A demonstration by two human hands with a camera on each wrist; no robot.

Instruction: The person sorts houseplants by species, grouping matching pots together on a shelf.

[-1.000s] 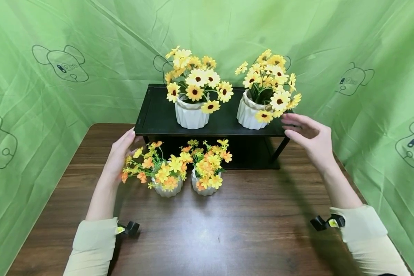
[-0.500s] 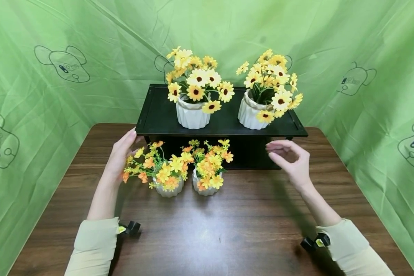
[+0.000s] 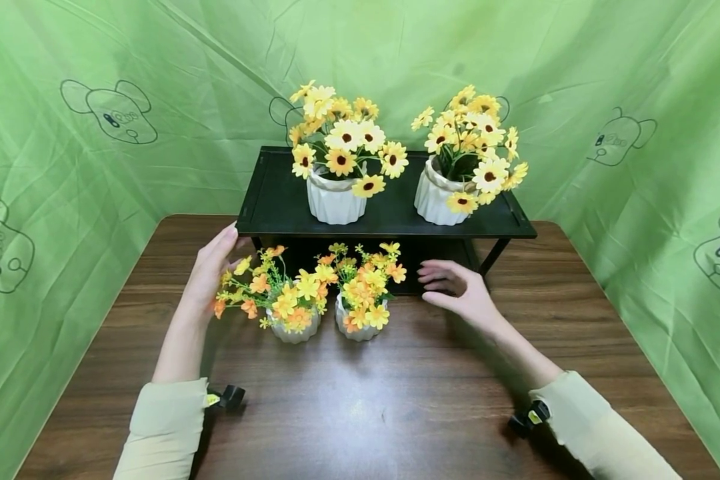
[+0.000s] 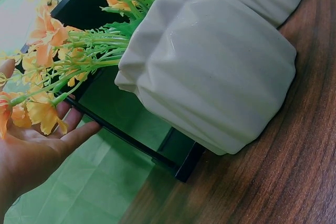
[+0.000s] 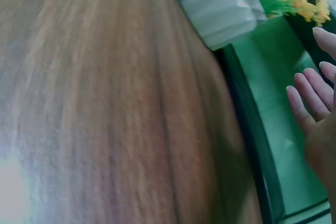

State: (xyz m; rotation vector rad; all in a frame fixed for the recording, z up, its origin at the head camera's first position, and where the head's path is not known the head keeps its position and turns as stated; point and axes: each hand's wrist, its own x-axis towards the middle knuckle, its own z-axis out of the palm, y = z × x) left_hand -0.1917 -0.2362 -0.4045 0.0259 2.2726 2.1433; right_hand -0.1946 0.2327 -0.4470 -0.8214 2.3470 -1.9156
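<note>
Before the black two-tier shelf, a broad stretch of wood-grain worktop runs toward the person, with more worktop extending past the shelf's left and right ends. Green cloth hangs behind the shelf and down both sides. At the shelf's front left corner, the left hand touches the edge, fingers loosely extended and thumb apart. The right hand is before the right half of the shelf's lower tier, spread wide with softly bent fingers, holding nothing, close to but apart from the nearest flowers.

One second ago that right hand was up by the shelf's front right corner; now it is lower and farther left, while the left hand and all four pots match their earlier places.

Just before the shelf, left of its middle, the left front pot and right front pot stand upright, white and fluted, filled with orange-yellow flowers. On the shelf's top, well apart, the left upper pot and right upper pot hold yellow dark-centred daisies.
</note>
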